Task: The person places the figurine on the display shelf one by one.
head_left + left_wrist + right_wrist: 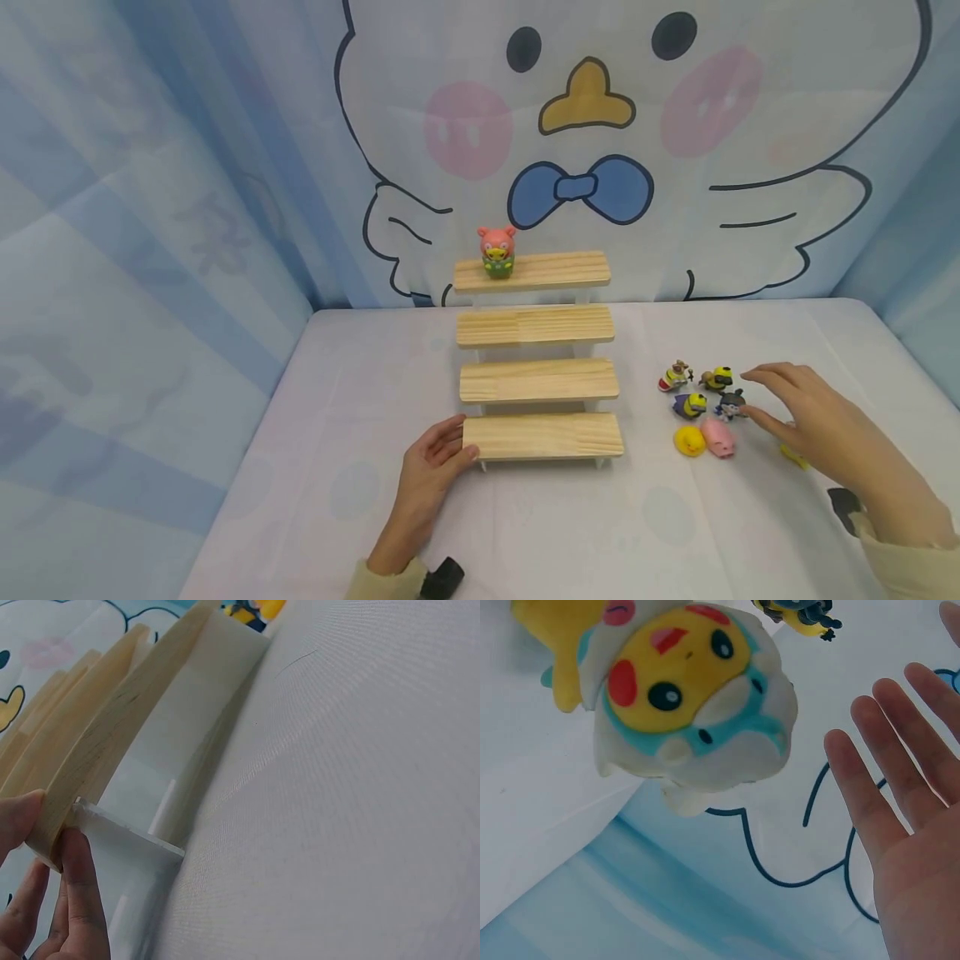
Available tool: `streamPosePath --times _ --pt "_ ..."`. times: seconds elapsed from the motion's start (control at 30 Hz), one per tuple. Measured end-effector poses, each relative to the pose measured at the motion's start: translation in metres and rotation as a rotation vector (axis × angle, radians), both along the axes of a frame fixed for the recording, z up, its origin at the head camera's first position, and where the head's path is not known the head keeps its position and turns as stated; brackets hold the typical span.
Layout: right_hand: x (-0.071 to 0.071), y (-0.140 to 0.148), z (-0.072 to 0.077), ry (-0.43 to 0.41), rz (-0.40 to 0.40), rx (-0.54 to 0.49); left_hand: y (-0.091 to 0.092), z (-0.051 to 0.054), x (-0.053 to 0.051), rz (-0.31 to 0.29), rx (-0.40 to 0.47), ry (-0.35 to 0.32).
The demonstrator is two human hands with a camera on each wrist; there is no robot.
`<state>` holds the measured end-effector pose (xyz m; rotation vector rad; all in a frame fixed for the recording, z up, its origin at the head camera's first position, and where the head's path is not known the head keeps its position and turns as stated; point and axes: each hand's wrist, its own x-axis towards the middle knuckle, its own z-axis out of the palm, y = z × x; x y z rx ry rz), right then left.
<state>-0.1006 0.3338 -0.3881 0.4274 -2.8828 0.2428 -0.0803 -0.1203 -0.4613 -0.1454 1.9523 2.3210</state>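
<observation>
A stepped display rack with several wooden tiers stands on the table. My left hand pinches the left end of its lowest tier, thumb on top and fingers beneath, as the left wrist view shows. My right hand is spread, holding nothing, beside small figurines on the right. Nearest to it is a dark-haired figurine. Around that lie a yellow-and-black figurine, a purple-and-yellow one, a pink pig and a yellow duck. A yellow figurine in a white-and-teal hood appears close in the right wrist view.
On the top tier, towards its left end, stands a pink-and-green figurine. A red-and-white figurine is at the group's back left. Behind the table hangs a printed curtain; a blue-and-white curtain borders the left side.
</observation>
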Motion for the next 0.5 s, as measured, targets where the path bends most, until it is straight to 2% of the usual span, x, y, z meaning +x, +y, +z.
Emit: streamPosePath --times 0.23,0.5 --pt "0.001 0.003 -0.007 -0.023 -0.022 0.020 -0.001 -0.001 0.000 0.006 0.000 0.007" --pt "0.008 0.009 -0.012 -0.006 -0.033 0.014 -0.001 -0.001 0.000 0.002 0.003 0.010"
